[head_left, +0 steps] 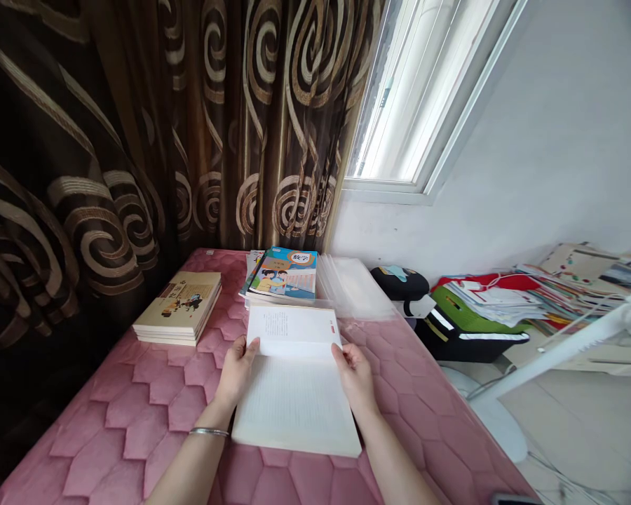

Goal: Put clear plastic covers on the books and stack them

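An open book (pixel 297 400) lies in front of me, its spine crosswise, with one printed page raised at the far side. My left hand (pixel 238 370) pinches the book's left edge near the fold, thumb on top of the page. On the opposite edge my right hand (pixel 355 373) grips the same book, thumb up and fingers curled. Just beyond it is a pile topped by a blue illustrated textbook (pixel 289 272). To the left sits a neat stack of tan-covered books (pixel 181 305).
Clear plastic sheets (pixel 355 287) lie at the back right of the pink quilted cover (pixel 163 400). Beyond the right edge stand a black-and-green box (pixel 463 319), piles of papers (pixel 568 284) and a white fan (pixel 562 365). Patterned curtains (pixel 263 119) hang behind.
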A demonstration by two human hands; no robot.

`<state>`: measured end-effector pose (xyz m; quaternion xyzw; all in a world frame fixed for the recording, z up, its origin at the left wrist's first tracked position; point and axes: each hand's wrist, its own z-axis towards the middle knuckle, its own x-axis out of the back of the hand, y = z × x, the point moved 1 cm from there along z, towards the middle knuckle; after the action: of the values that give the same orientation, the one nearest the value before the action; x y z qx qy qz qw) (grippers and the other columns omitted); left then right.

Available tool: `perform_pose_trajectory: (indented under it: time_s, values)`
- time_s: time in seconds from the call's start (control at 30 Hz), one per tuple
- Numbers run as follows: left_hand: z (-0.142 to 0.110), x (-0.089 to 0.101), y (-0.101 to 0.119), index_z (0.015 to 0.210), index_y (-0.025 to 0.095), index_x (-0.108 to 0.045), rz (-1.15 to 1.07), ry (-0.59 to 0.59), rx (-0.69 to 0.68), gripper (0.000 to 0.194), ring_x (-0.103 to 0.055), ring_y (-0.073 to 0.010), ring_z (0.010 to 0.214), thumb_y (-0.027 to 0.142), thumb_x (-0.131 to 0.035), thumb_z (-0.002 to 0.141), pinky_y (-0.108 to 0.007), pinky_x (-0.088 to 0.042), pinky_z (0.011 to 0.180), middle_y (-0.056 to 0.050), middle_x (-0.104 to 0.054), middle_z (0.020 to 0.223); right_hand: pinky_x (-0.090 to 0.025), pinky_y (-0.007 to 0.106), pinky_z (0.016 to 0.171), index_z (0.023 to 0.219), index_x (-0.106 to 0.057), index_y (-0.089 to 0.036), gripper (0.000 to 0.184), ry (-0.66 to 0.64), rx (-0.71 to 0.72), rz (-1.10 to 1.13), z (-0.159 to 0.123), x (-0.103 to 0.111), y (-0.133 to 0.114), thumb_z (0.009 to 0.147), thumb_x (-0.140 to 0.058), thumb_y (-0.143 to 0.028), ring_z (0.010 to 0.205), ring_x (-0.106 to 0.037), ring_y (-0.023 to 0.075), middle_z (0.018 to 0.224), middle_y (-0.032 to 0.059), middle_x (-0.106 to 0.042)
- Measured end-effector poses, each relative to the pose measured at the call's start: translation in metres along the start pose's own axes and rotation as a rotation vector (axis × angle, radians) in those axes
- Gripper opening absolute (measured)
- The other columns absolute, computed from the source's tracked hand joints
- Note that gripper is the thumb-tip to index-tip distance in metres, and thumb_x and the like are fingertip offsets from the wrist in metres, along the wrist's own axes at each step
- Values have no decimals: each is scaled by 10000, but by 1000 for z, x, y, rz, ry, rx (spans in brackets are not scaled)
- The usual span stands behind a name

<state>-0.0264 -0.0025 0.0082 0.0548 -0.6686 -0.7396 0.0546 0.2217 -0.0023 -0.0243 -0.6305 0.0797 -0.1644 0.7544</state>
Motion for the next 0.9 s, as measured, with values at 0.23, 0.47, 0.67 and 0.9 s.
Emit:
perform_pose_trajectory:
  time_s: [0.23, 0.47, 0.67, 0.9]
  values:
    - [1, 2, -5, 860, 150, -609, -75, -35, 37, 360, -600, -207, 806, 464, -647, 689, -298, -430, 755, -49, -693, 846, -389, 260, 555, 694, -563, -197, 436, 15, 2, -22, 1, -1, 3, 741, -602, -628, 576, -496, 150, 617, -5, -576]
    - [4, 3, -15, 862, 155, -608, -95, -57, 36, 383, -596, -189, 772, 500, -654, 701, -288, -434, 732, -21, -669, 783, -451, 284, 606, 957, -563, -209, 506, 34, -27, 216, 4, -2, -3, 639, -730, -566, 678, -579, 192, 735, 17, -643]
    - [3, 2, -12, 862, 159, -616, -104, -62, 33, 395, -599, -190, 773, 516, -659, 701, -289, -437, 743, -23, -671, 778, -429, 273, 594, 783, -617, -190, 384, -112, -60, 141, 4, 2, 0, 726, -655, -567, 659, -559, 185, 721, 26, -645]
    - [3, 2, -12, 863, 158, -624, -90, -56, 12, 388, -607, -203, 811, 515, -650, 715, -292, -442, 760, -37, -683, 803, -378, 251, 534, 663, -572, -188, 438, -55, -58, 53, 4, 2, 0, 711, -628, -620, 582, -497, 156, 624, 6, -590]
